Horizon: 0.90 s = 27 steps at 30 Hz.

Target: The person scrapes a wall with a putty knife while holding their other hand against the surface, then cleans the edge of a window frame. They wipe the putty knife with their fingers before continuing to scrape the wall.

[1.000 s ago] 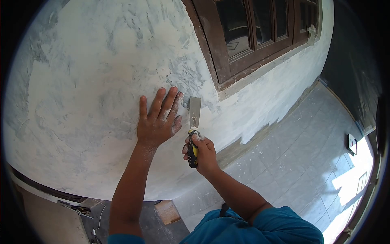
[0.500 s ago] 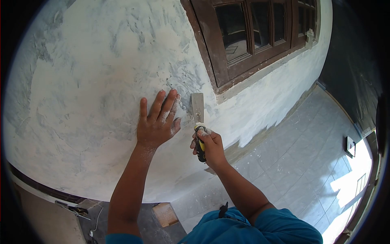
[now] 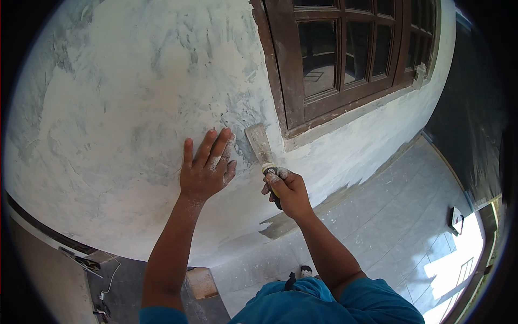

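Note:
My right hand is wrapped round the black and yellow handle of a putty knife. The knife's broad metal blade, smeared with whitish residue, lies at or close to the wall beside the window's lower left corner. Just left of the blade, my left hand rests on the wall with its fingers spread. White powder covers the thumb and forefinger side of that hand. Uneven white and grey patches mark the wall's surface, rougher between the hand and the window.
A brown wooden window with glass panes is set in the wall at upper right. Grey floor tiles spread below, where a flat tool with a dark handle lies. A white cable and a brown board are at lower left.
The putty knife has turned, its blade now tilting further left and showing a more smeared face. My left hand stays spread on the wall. The camera view has shifted slightly.

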### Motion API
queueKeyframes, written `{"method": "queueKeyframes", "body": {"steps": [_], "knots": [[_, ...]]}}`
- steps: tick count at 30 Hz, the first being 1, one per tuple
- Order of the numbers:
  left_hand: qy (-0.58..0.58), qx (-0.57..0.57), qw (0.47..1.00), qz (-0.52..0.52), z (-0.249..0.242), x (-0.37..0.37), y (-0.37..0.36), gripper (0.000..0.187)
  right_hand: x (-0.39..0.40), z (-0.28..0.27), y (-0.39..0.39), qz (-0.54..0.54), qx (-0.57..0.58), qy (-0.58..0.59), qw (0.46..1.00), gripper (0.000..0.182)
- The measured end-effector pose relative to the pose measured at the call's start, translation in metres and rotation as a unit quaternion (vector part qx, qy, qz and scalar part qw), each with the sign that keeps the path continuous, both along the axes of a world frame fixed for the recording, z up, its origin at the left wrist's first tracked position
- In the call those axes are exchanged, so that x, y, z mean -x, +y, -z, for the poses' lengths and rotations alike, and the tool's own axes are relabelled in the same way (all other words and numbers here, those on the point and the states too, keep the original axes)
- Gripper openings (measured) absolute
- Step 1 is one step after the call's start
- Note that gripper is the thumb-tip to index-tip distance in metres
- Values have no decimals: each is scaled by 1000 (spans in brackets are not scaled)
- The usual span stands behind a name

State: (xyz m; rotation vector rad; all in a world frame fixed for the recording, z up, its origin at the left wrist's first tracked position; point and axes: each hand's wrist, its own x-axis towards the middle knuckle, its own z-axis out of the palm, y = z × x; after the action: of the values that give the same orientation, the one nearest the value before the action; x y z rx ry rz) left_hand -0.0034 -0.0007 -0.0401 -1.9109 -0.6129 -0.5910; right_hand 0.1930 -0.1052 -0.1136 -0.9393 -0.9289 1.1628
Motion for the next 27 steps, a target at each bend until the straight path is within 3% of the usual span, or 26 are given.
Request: {"method": "queueKeyframes", "body": {"steps": [3,10,15,18,22,24,27], "knots": [[-13,1,1000,5,2,1,0,58,-1,30,-7,-37,27,-6,999,22],[-53,-15,998,-19,4,-2,-2,57,9,-22,-6,-67,29,31,997,26],[-60,-21,998,-18,7,0,1,58,9,3,-8,-68,34,14,997,25],[-52,-6,998,-16,7,0,-2,59,9,-30,-4,-68,7,18,998,24],[-52,-19,998,-20,6,-1,0,59,13,-19,-2,-71,-1,49,996,18],[-50,-16,998,-27,7,0,-1,59,10,15,-8,-68,27,-3,997,19],[-60,-24,998,-5,6,-3,1,54,5,26,-4,-70,25,7,997,19]]}}
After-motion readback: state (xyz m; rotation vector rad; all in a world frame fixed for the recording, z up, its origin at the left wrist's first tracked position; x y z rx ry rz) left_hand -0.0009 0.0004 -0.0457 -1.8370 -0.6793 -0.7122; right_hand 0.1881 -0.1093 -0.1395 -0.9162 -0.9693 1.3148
